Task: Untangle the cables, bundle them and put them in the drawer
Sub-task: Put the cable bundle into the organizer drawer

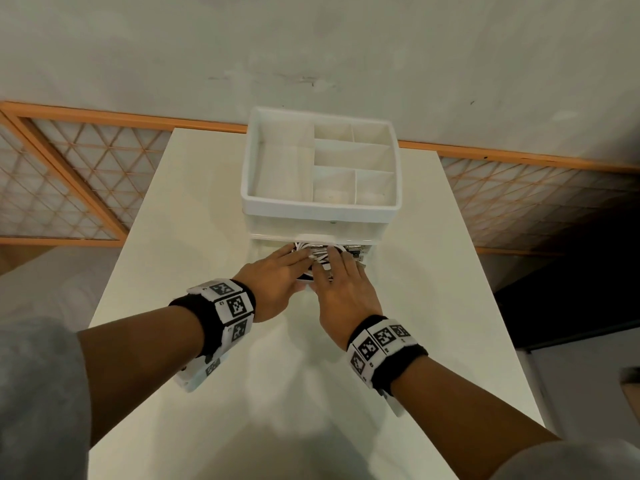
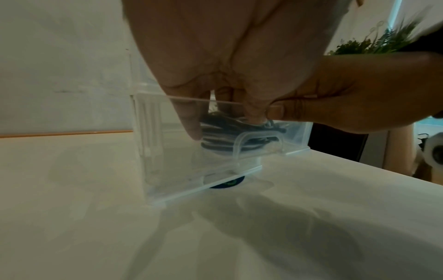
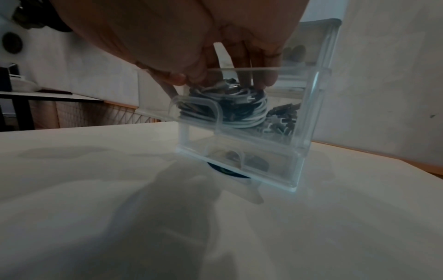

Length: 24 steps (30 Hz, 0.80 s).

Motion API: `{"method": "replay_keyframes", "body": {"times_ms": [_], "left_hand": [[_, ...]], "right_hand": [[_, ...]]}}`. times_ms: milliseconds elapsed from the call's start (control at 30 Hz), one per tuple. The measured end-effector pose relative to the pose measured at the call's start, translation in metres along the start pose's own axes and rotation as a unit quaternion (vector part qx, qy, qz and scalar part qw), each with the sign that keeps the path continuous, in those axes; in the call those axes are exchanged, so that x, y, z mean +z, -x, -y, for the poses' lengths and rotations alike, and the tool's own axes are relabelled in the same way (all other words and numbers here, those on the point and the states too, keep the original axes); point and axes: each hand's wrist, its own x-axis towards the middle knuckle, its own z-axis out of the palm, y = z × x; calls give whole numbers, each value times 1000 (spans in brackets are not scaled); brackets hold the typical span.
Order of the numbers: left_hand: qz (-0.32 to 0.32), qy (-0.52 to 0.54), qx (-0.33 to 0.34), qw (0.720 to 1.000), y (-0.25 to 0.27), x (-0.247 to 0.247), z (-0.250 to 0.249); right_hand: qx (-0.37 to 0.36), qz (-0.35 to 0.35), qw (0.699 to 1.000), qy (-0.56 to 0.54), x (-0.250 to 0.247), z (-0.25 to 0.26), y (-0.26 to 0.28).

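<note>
A coiled bundle of white and dark cables (image 1: pixel 317 255) lies in the pulled-out clear upper drawer (image 3: pixel 309 113) of a white organizer (image 1: pixel 322 209). My left hand (image 1: pixel 294 258) reaches into the drawer from the left, and its straight fingers (image 2: pixel 193 128) press down on the cables (image 2: pixel 230 132). My right hand (image 1: pixel 335 259) reaches in beside it. Its fingers (image 3: pixel 268 83) rest on top of the bundle (image 3: pixel 242 113). Both hands lie flat over the coil and hide much of it in the head view.
The organizer's top tray (image 1: pixel 247 188) has several open compartments. Small dark connectors (image 3: pixel 280 121) sit at the drawer's right end. A lower clear drawer (image 3: pixel 268 164) is closed. A dark round disc (image 2: pixel 227 184) lies under the unit. The white table (image 1: pixel 194 216) ends at a wall.
</note>
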Motion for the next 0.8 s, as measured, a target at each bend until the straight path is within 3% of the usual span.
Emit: {"method": "replay_keyframes", "body": {"times_ms": [167, 300, 433, 567, 700, 800], "left_hand": [[-5, 18, -2, 1000, 0, 5, 4], [-80, 3, -19, 997, 10, 17, 0], [-172, 3, -25, 985, 19, 25, -7], [-116, -14, -49, 992, 8, 22, -7], [-83, -34, -71, 993, 2, 17, -8], [-83, -16, -83, 993, 5, 13, -10]], "right_hand": [[-5, 25, 999, -20, -1, -1, -3], [32, 13, 994, -105, 3, -9, 7], [41, 44, 996, -65, -1, -4, 6], [44, 102, 994, -18, -7, -3, -9], [57, -13, 997, -51, -9, -3, -6], [14, -78, 993, -85, -4, -1, 0]]}}
